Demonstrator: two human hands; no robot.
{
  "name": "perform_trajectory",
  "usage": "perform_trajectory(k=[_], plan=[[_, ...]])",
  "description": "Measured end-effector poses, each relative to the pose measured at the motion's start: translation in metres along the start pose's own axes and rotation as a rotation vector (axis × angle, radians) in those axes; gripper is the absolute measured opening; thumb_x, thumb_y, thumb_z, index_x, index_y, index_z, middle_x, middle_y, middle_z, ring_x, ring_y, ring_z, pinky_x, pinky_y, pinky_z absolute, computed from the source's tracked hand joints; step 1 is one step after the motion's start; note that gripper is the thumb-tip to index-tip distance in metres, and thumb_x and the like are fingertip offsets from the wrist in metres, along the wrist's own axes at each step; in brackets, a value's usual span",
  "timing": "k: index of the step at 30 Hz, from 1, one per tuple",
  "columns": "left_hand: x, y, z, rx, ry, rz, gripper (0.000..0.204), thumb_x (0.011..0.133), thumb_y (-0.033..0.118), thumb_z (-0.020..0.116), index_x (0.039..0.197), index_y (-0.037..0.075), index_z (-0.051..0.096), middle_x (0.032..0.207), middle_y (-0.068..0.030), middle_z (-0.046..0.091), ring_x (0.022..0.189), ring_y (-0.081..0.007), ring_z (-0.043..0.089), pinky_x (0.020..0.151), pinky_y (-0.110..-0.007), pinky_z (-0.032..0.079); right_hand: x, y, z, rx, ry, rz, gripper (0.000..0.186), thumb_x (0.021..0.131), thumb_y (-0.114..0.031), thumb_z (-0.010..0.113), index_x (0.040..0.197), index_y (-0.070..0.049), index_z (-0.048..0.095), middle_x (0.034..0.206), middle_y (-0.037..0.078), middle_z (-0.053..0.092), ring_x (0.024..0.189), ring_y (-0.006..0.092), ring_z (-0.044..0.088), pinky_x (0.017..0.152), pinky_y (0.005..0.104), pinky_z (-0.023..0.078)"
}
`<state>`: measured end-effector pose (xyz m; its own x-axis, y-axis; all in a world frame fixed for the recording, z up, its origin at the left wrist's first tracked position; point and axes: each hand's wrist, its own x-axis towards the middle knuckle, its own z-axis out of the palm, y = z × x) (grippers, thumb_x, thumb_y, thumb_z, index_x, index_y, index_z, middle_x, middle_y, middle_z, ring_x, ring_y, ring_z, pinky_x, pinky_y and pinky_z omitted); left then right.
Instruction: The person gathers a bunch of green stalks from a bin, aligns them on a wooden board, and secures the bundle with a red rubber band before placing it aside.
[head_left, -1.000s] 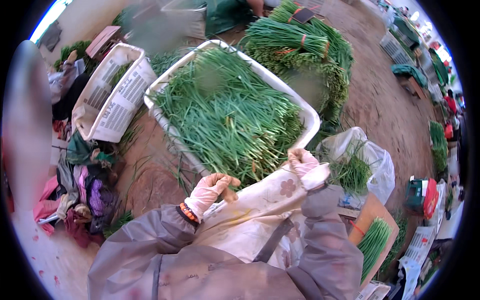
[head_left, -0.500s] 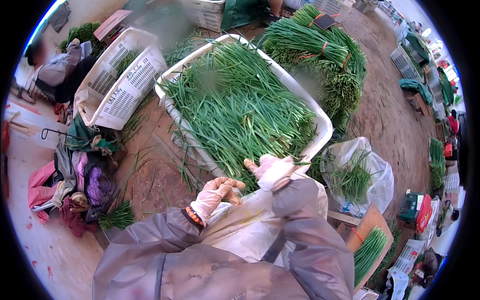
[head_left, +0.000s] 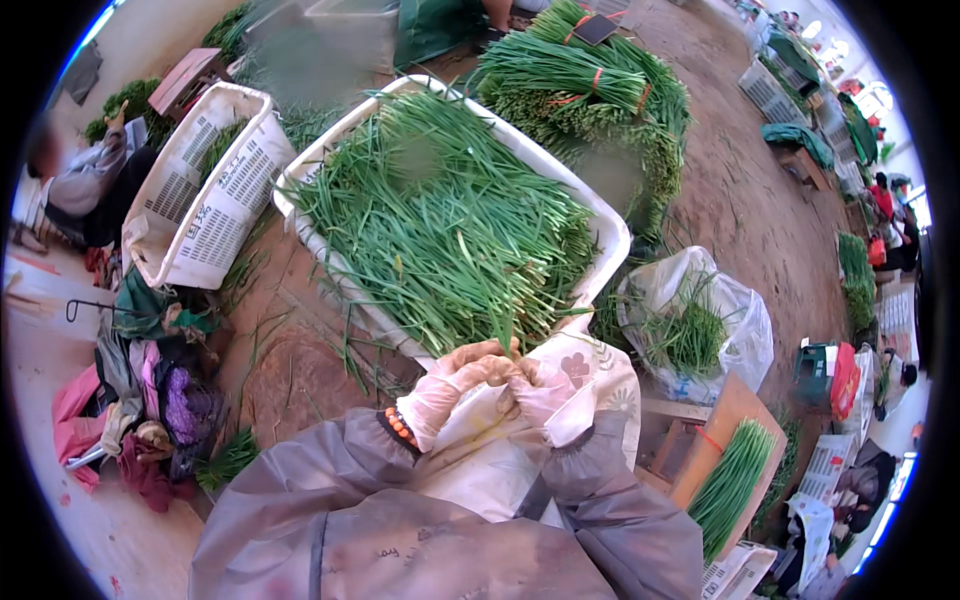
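Observation:
A white plastic crate [head_left: 612, 240] in front of me is heaped with loose garlic chives [head_left: 450, 220], their pale cut ends mostly toward its near right corner. At its near edge both my gloved hands come together over the pale cloth [head_left: 600, 370] on my lap. My left hand [head_left: 455, 385], with an orange bead bracelet at the wrist, is closed with its fingers curled. My right hand [head_left: 550, 395] pinches right beside it. A few chive blades [head_left: 508, 335] stick up between the fingers of both hands; their lower ends are hidden.
Tied bundles of chives [head_left: 590, 90] are stacked beyond the crate. To the right lie a clear plastic bag [head_left: 740, 330] with loose greens and a tilted wooden board [head_left: 690, 480] bearing trimmed chives. Left are another white crate [head_left: 225, 220], a clothes pile [head_left: 140, 400] and a seated person [head_left: 85, 185].
My right hand has come back from the chives at the crate's near edge to meet my left hand. A few blades now show between them. The whole view has shifted slightly.

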<state>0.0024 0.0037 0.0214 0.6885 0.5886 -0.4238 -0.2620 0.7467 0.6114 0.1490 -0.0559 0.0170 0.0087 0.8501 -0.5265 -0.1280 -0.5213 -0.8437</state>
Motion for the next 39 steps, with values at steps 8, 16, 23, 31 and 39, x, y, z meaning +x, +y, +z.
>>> perform_trajectory(k=[8,16,23,31,39], plan=[[-0.009,-0.021,-0.009,0.119,-0.087,-0.083,0.029,0.087,0.019,0.043,0.107,-0.001,0.050,0.107,-0.0096,0.054,0.097,-0.0187,0.053,0.090,-0.030,0.037,0.012,-0.045,-0.127,0.549,0.608,-0.244,0.053,0.086,-0.049,0.027,0.105,-0.003,0.046,0.076,0.005,0.058,0.055,0.0101,0.052,0.049,0.0176,0.042],[-0.020,-0.005,-0.014,0.146,0.036,-0.074,0.031,0.085,0.021,0.046,0.103,-0.003,0.051,0.099,-0.0125,0.057,0.093,-0.0189,0.055,0.087,-0.032,0.040,0.110,0.015,-0.040,-1.095,0.274,-0.340,0.031,0.081,-0.035,0.046,0.084,-0.004,0.052,0.078,0.015,0.055,0.071,0.0309,0.054,0.064,0.0409,0.043],[-0.015,-0.015,-0.040,0.148,0.132,0.002,0.028,0.084,0.023,0.050,0.098,-0.002,0.054,0.090,-0.0106,0.059,0.084,-0.0193,0.056,0.079,-0.033,0.044,0.131,0.014,-0.002,-1.452,0.140,-0.192,0.012,0.068,-0.022,0.058,0.065,-0.011,0.054,0.062,0.005,0.056,0.058,0.0166,0.055,0.049,0.0279,0.041],[-0.011,-0.010,-0.037,0.015,0.001,-0.197,0.036,0.084,0.027,0.046,0.112,0.004,0.048,0.103,-0.0089,0.055,0.096,-0.0214,0.051,0.086,-0.035,0.038,0.135,0.024,0.000,-1.225,0.520,-0.378,0.003,0.057,-0.015,0.059,0.058,-0.014,0.057,0.057,0.006,0.054,0.054,0.0190,0.055,0.046,0.0295,0.041],[-0.001,0.007,-0.010,0.200,-0.051,0.095,0.036,0.084,0.024,0.047,0.108,-0.002,0.046,0.061,0.0032,0.039,0.058,-0.0095,0.038,0.056,-0.024,0.034,0.014,-0.021,0.008,-0.928,0.505,-0.694,0.012,0.076,-0.018,0.048,0.068,-0.010,0.047,0.055,0.006,0.048,0.050,0.0165,0.051,0.042,0.0310,0.039]])
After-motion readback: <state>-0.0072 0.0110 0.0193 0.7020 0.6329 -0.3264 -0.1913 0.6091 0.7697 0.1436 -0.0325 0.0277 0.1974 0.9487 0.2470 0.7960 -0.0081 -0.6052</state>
